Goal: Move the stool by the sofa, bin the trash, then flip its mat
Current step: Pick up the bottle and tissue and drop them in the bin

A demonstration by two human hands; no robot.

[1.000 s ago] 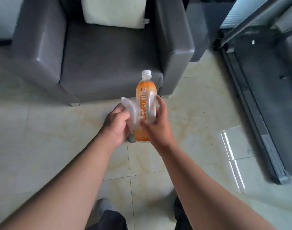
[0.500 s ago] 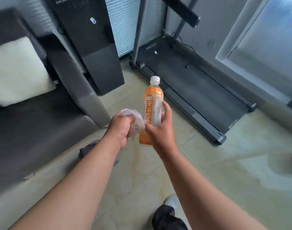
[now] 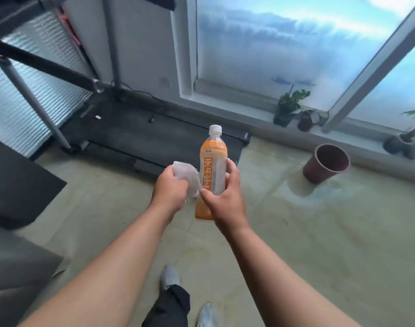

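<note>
My right hand (image 3: 225,197) grips an upright orange drink bottle (image 3: 212,161) with a white cap, held at mid-frame above the floor. My left hand (image 3: 172,193) is closed around a crumpled clear plastic wrapper (image 3: 190,175), right beside the bottle. A dark red bin (image 3: 327,162) stands open on the floor to the right, ahead of both hands, near the window sill. The stool and its mat are not in view. The grey sofa (image 3: 15,267) shows only as an edge at lower left.
A black treadmill (image 3: 140,133) lies ahead on the left with its grey posts rising. Potted plants (image 3: 289,107) line the window sill at the right. A dark cabinet (image 3: 17,185) stands at the left. Pale tiled floor (image 3: 320,244) spreads between me and the bin.
The view has swung right from the sofa past the treadmill to the window and bin. Both hands keep the same hold on the bottle and the wrapper.
</note>
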